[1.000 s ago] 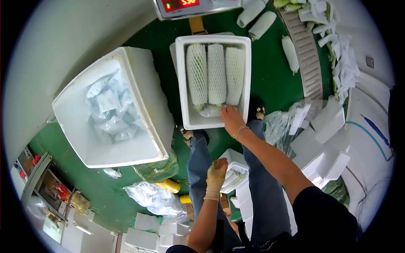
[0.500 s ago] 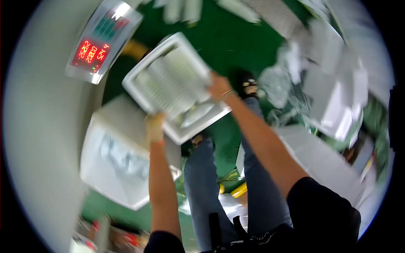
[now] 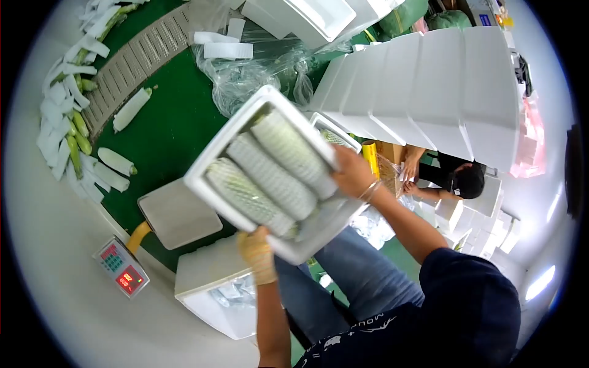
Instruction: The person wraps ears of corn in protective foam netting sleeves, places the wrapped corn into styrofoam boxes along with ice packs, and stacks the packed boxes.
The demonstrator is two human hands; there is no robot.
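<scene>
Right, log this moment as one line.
left hand: grips box | right hand: grips opposite side | vegetables: three, netted, inside box | scale: display lit red

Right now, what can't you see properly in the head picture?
Head view: red digits on the silver scale, too small and blurred.
Head view: floor of the rectangular white foam box, partly hidden by three long, white-netted vegetables.
Head view: part of the large white foam bin, covered by the left forearm.
</scene>
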